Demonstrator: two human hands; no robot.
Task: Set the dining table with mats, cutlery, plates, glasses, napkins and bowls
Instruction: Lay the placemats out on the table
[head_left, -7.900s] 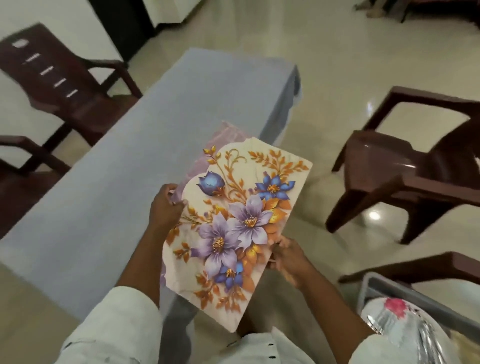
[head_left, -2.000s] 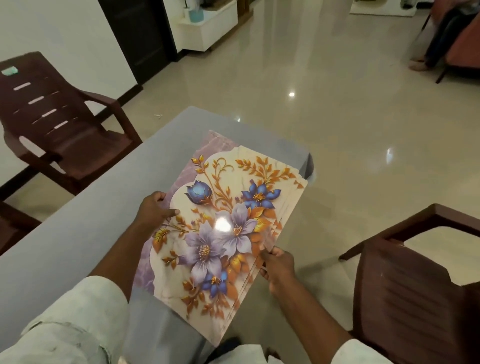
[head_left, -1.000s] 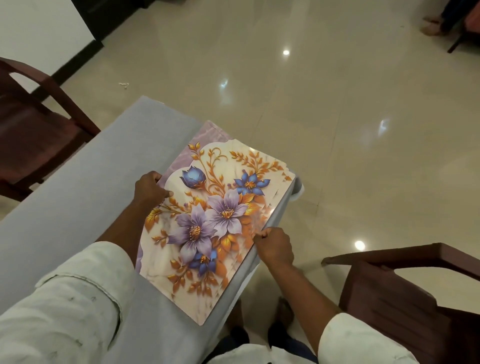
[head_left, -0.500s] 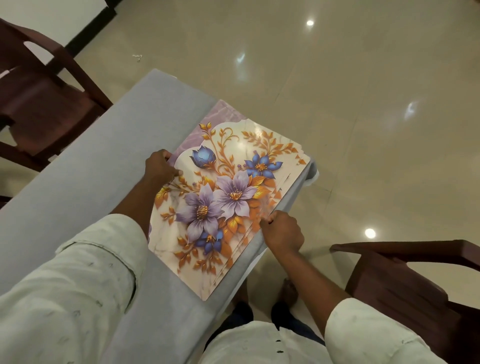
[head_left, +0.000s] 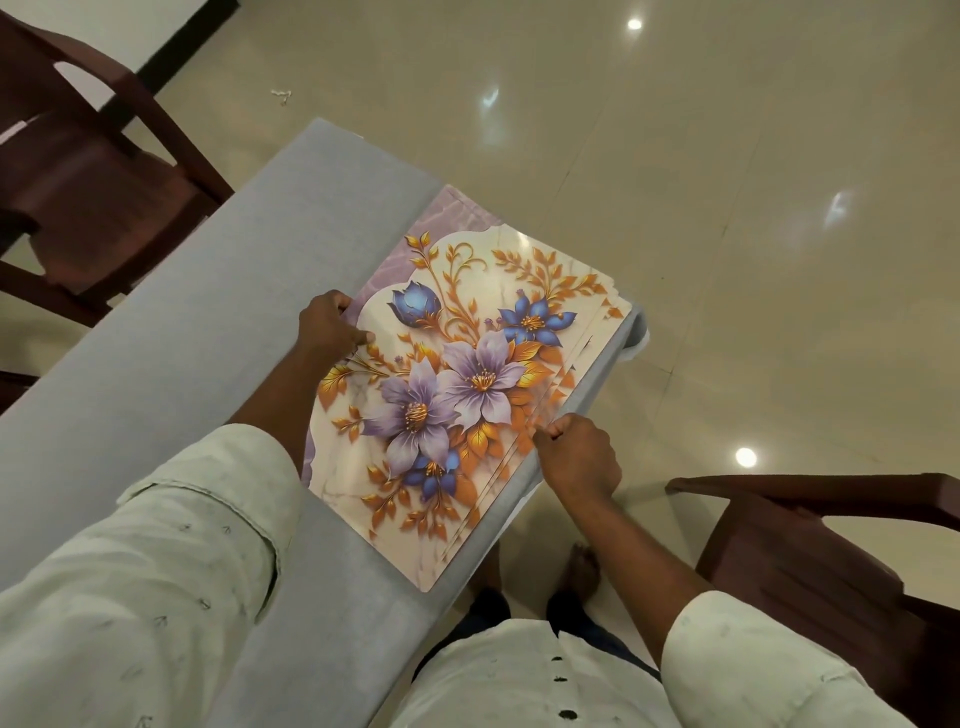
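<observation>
A stack of mats (head_left: 457, 395) lies on the table (head_left: 197, 332), at its near right corner, with the long right edge running along the table edge. The top mat is glossy, cream with faint marble veins, and printed with two big lilac flowers in the middle, smaller blue flowers above and below them, and orange-gold leaves and scrolls around. Its far left corner is a purple marbled patch cut off by a curved cream border. Along the right edge the sheets are fanned slightly, so several thin edges show stepped one beside another.

The left hand (head_left: 327, 327) holds the stack at its left edge, thumb on top of the print and the other fingers curled under or behind the edge. The right hand (head_left: 576, 452) is at the right edge, fingers curled tight, pinching the fanned edges between thumb and forefinger.

The table is covered in plain grey cloth. Dark brown chairs stand at the far left (head_left: 88, 171) and the near right (head_left: 810, 556), on a shiny beige tiled floor (head_left: 727, 208)
</observation>
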